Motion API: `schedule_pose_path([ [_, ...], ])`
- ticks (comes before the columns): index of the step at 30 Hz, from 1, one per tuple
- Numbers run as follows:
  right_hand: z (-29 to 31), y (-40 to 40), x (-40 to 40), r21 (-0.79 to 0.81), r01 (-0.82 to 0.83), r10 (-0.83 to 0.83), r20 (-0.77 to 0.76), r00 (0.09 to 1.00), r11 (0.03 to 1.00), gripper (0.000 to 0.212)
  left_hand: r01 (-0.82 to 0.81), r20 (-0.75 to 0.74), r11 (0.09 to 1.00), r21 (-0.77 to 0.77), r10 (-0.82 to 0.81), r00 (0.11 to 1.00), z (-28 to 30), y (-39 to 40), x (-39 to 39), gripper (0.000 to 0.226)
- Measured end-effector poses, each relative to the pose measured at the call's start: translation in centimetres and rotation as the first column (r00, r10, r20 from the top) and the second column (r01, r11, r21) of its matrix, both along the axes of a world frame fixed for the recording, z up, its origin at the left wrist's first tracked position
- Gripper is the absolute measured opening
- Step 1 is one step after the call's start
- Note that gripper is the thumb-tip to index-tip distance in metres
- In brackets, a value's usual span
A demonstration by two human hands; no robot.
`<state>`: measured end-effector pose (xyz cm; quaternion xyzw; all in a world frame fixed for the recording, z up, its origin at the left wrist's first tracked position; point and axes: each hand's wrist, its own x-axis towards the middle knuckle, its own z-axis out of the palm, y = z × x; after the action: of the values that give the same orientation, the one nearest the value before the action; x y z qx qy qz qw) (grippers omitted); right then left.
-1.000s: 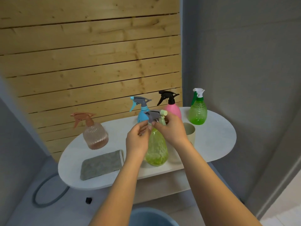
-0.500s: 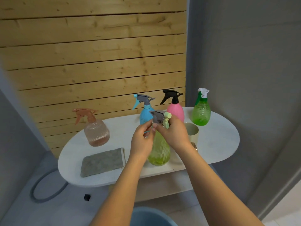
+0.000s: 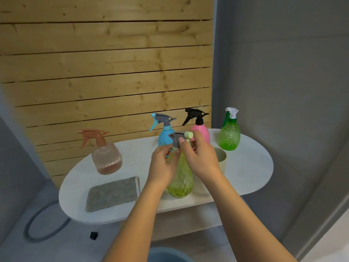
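From my head camera, the yellow bottle (image 3: 181,178) stands upright on the table (image 3: 251,167), near its front edge and right between my two hands. Its grey spray head (image 3: 177,138), with a pale green nozzle tip pointing right, sits on top of the neck.

My left hand (image 3: 163,164) comes in from the left, fingers curled and pinching the yellow bottle at its neck, just under the spray head. My right hand (image 3: 201,157) comes in from the right and is clamped on the spray head, with the thumb pressed on the grey part and the fingers wrapped behind it. The two hands almost touch at the neck, and my left hand hides part of the bottle's left side.

The table is a white oval. On it:
- A grey cloth (image 3: 113,193) lies flat at the front left.
- A brown bottle (image 3: 106,159) stands behind the cloth.
- A blue bottle (image 3: 164,138) and a pink bottle (image 3: 204,132) stand just behind my hands.
- A green bottle (image 3: 229,138) stands at the far right.
- A pale cup (image 3: 222,159) is just beside my right hand, partly hidden by it.

Behind the table is a wooden slat wall (image 3: 113,72), with a grey wall (image 3: 283,82) to its right. On the floor, a hose (image 3: 33,237) curls at the left, near a small black thing (image 3: 93,235). The rim of a blue bucket (image 3: 166,255) shows at the bottom.
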<state>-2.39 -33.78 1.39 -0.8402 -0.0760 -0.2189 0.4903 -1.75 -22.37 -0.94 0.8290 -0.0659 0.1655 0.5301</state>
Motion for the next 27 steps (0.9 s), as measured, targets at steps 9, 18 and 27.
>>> schedule_pose_path([
  [9,0.0,-1.1,0.5,0.124,-0.073,0.084,-0.083,0.993,0.99,0.019,-0.133,0.029,0.972,-0.196,0.141,0.99,-0.1,-1.0,0.3,0.048],
  [18,-1.4,-1.1,0.9,0.388,-0.077,0.171,-0.212,0.962,0.918,0.03,-0.026,-0.03,0.944,-0.329,0.017,0.999,-1.0,-0.4,1.2,0.039],
  [27,-1.7,-1.4,1.2,0.443,-0.045,0.176,-0.259,0.95,0.895,0.042,-0.063,-0.019,0.974,-0.218,0.061,0.998,-1.3,-1.1,1.4,0.031],
])
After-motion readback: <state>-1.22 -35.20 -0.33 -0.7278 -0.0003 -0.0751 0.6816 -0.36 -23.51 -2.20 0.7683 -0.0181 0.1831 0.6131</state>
